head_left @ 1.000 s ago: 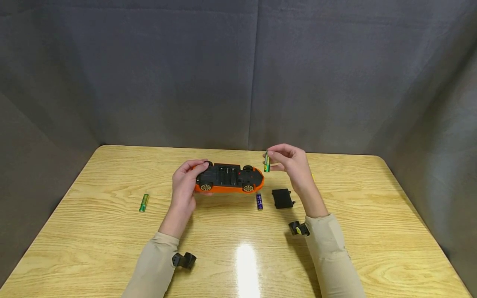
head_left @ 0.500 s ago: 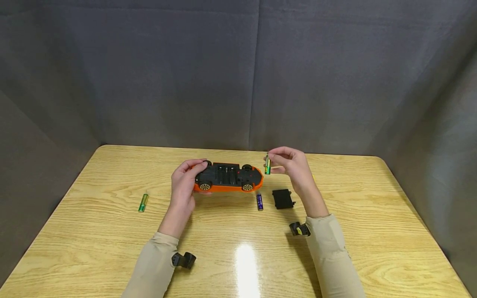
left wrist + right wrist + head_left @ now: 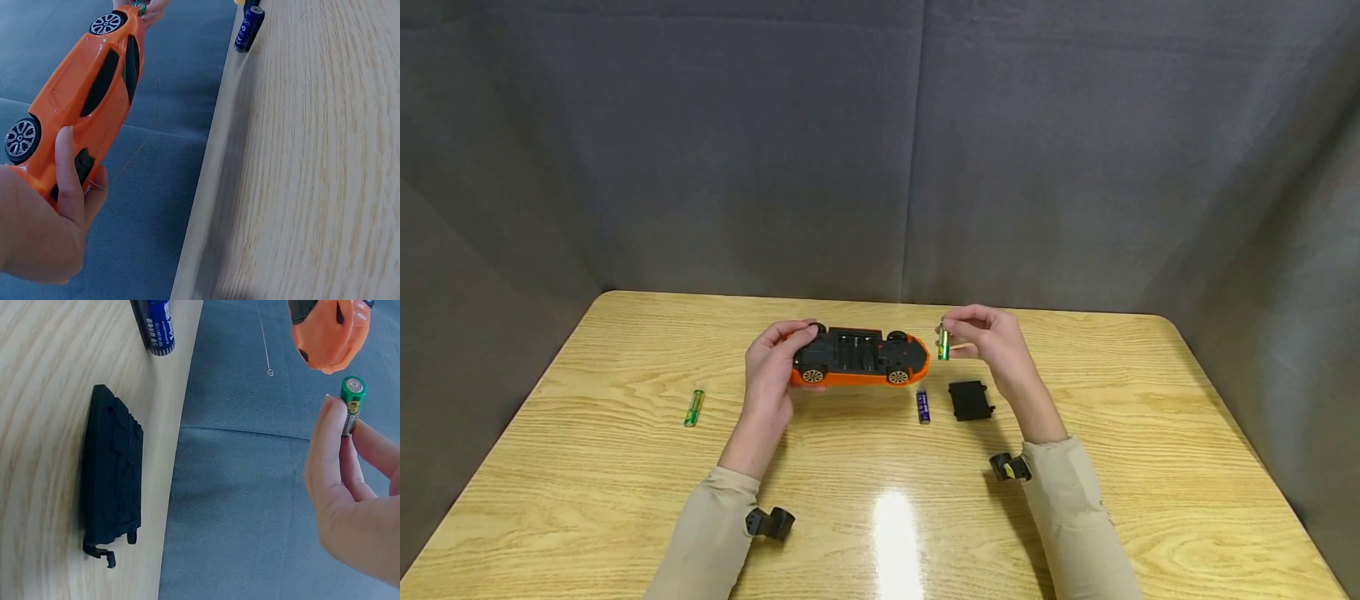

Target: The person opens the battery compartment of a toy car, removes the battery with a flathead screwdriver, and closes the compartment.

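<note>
My left hand point(image 3: 767, 368) grips the rear of an orange toy car point(image 3: 84, 100), held above the table with its black underside up. In the middle of that underside the battery compartment point(image 3: 856, 352) lies uncovered. To the right of the car's nose, my right hand point(image 3: 994, 342) pinches a green battery point(image 3: 353, 403) between thumb and fingertips, apart from the car. A purple-blue battery point(image 3: 923, 407) lies on the table below the nose. Beside it is a black battery cover point(image 3: 972, 401). Another green battery point(image 3: 694, 408) lies left of my left hand.
The wooden table point(image 3: 820, 517) ends at a far edge in front of a grey cloth backdrop point(image 3: 760, 167). A thin wire or thread point(image 3: 147, 137) hangs near the car in the left wrist view. Each sleeve carries a small black camera point(image 3: 771, 524).
My right hand has come down slightly and a little to the right with the green battery. The left hand and the toy car have barely moved.
</note>
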`<state>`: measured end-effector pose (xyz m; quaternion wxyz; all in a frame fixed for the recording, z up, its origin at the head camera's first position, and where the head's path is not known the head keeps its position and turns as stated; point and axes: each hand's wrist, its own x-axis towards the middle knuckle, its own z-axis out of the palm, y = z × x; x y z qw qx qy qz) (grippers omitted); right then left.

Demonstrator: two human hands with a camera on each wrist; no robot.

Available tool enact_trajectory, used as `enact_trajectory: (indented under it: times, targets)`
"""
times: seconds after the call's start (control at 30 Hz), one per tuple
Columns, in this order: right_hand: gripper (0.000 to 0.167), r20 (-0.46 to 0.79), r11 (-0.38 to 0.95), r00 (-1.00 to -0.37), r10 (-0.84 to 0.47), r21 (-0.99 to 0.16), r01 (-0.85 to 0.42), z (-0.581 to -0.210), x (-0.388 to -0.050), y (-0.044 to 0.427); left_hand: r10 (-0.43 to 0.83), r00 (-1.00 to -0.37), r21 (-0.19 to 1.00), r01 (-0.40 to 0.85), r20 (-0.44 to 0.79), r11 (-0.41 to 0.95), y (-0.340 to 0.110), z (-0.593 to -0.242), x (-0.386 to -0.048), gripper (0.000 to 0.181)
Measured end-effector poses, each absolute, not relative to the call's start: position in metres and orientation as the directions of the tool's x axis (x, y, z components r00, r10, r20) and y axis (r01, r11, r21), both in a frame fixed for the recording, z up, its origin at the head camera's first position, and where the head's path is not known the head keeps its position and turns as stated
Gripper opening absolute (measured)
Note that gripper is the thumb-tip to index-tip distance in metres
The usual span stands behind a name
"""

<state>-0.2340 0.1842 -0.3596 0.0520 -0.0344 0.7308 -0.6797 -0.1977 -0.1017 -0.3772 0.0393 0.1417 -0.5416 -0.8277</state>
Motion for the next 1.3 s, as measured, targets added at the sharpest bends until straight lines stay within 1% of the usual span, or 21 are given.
enact_trajectory:
  times: [0.1, 0.27, 0.43, 0.53, 0.6, 0.7, 0.9, 1.17, 1.3]
  targets:
    - [0.021, -0.041, 0.09, -0.99, -0.135, -0.996, 0.028, -0.361, -0.234, 0.185, -0.219, -0.958, 0.909, -0.085, -0.187, -0.407, -0.101, -0.377, -0.198, 0.003]
    - [0.022, -0.071, 0.109, -0.983, -0.169, -0.993, 0.053, -0.365, -0.233, 0.188, -0.215, -0.959, 0.909, -0.084, -0.186, -0.409, -0.1, -0.377, -0.197, 0.004]
    - [0.027, -0.112, 0.16, -0.976, -0.185, -0.984, 0.083, -0.37, -0.231, 0.194, -0.208, -0.961, 0.91, -0.085, -0.182, -0.405, -0.101, -0.377, -0.198, 0.006]
    - [0.03, -0.137, 0.186, -0.97, -0.2, -0.978, 0.1, -0.375, -0.23, 0.197, -0.21, -0.961, 0.912, -0.083, -0.18, -0.401, -0.102, -0.376, -0.197, 0.003]
    - [0.029, -0.151, 0.2, -0.967, -0.206, -0.974, 0.109, -0.378, -0.229, 0.197, -0.212, -0.96, 0.913, -0.083, -0.18, -0.401, -0.103, -0.376, -0.197, 0.003]
    - [0.025, -0.17, 0.235, -0.964, -0.206, -0.965, 0.12, -0.381, -0.229, 0.198, -0.216, -0.959, 0.912, -0.082, -0.181, -0.403, -0.103, -0.377, -0.197, 0.007]
    - [0.021, -0.246, 0.278, -0.94, -0.236, -0.944, 0.178, -0.384, -0.227, 0.196, -0.218, -0.96, 0.909, -0.076, -0.178, -0.409, -0.102, -0.378, -0.197, 0.003]
    - [0.023, -0.271, 0.282, -0.931, -0.245, -0.938, 0.199, -0.389, -0.227, 0.196, -0.201, -0.964, 0.904, -0.077, -0.176, -0.42, -0.102, -0.377, -0.197, 0.005]
    - [0.025, -0.289, 0.313, -0.918, -0.273, -0.929, 0.199, -0.39, -0.229, 0.195, -0.207, -0.961, 0.902, -0.079, -0.182, -0.425, -0.103, -0.377, -0.197, 0.005]
